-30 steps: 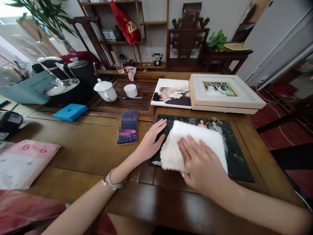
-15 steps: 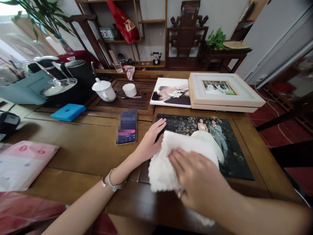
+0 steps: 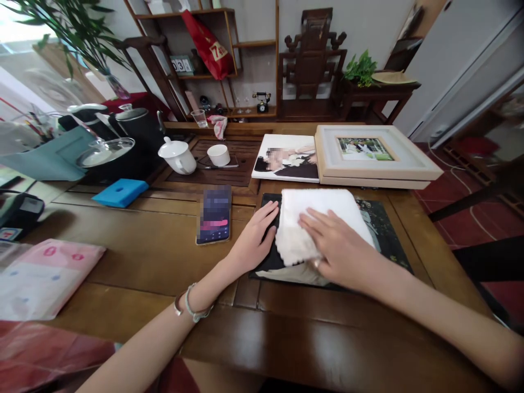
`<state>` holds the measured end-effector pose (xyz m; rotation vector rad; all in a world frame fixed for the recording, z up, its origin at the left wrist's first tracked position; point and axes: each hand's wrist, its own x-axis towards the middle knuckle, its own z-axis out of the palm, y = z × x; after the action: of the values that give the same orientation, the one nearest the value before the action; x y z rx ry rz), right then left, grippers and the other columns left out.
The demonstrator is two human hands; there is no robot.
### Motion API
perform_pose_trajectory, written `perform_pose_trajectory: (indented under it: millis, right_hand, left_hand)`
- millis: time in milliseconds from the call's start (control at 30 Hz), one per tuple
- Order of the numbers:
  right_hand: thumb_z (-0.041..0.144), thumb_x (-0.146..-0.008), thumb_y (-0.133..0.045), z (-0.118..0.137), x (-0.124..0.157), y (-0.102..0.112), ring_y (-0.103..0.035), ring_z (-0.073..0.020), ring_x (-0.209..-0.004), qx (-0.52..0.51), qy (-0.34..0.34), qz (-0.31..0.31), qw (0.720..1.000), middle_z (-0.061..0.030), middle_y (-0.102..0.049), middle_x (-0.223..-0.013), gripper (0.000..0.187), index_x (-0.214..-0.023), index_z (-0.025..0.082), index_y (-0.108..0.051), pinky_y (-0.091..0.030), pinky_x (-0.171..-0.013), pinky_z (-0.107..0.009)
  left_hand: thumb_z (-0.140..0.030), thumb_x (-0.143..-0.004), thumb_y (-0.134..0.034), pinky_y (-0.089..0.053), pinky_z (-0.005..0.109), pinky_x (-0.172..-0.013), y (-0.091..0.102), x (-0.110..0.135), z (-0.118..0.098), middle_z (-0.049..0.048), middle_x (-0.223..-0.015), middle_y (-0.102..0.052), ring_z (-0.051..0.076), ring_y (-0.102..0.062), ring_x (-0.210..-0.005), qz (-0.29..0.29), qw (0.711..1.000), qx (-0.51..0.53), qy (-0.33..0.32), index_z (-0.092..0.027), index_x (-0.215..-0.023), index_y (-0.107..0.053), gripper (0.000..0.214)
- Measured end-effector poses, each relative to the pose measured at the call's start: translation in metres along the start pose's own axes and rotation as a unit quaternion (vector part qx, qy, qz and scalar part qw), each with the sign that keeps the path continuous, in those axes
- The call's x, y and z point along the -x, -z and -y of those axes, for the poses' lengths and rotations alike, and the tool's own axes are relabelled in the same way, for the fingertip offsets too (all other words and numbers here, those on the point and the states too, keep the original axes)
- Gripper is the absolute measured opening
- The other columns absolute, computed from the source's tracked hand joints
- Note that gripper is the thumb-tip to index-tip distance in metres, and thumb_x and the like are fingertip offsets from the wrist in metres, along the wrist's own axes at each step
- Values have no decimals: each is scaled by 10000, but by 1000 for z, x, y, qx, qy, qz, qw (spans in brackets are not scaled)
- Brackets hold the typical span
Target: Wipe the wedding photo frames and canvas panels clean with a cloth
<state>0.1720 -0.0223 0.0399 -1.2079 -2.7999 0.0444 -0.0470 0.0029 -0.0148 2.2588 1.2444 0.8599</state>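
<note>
A dark photo print lies flat on the wooden table. A folded white cloth rests on its upper half. My right hand lies flat on the cloth, fingers stretched out and pressing it down. My left hand rests open on the print's left edge, fingers flat, holding it still. A bracelet sits on my left wrist.
A phone lies just left of the print. Behind it are a canvas photo and a stacked white frame. A tea tray holds a teapot and cup. A blue pad and pink packet lie at left.
The cloth under my right hand slid toward me off the print's near edge, then back up to the print's far part. My left hand stayed on the left edge.
</note>
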Motion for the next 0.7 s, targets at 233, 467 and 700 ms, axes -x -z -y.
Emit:
perform_pose_trajectory:
  millis: [233, 467, 700]
  right_hand:
    - [222, -697, -558, 40, 54, 8, -435, -338, -1321, -86, 69, 18, 994, -167, -550, -1377, 630, -1307, 66, -568, -367, -1065, -530]
    - [219, -839, -478, -49, 16, -5, -450, -294, -1313, -108, -75, -71, 989, -164, -542, -1387, 489, -1303, 89, -557, -357, -1061, -508]
    - [220, -824, -504, -34, 28, -9, -330, -326, -1392, -51, -52, -63, 995, -185, -480, -1437, 550, -1345, 42, -504, -212, -1135, -579]
  left_hand:
    - [-191, -957, -386, -273, 479, -1189, -1, 0, 0, 140, -1501, -420, 250, -315, -1438, 0, 1000, 6, 2, -149, -1398, -466, 451]
    - [-219, -975, -372, -270, 498, -1185, 0, 0, 0, 142, -1509, -408, 247, -307, -1441, 9, 1000, -10, 0, -140, -1406, -450, 445]
    - [-233, -970, -385, -259, 505, -1186, 0, -1, -1, 133, -1506, -415, 250, -316, -1437, 7, 1000, -3, 8, -162, -1404, -457, 446]
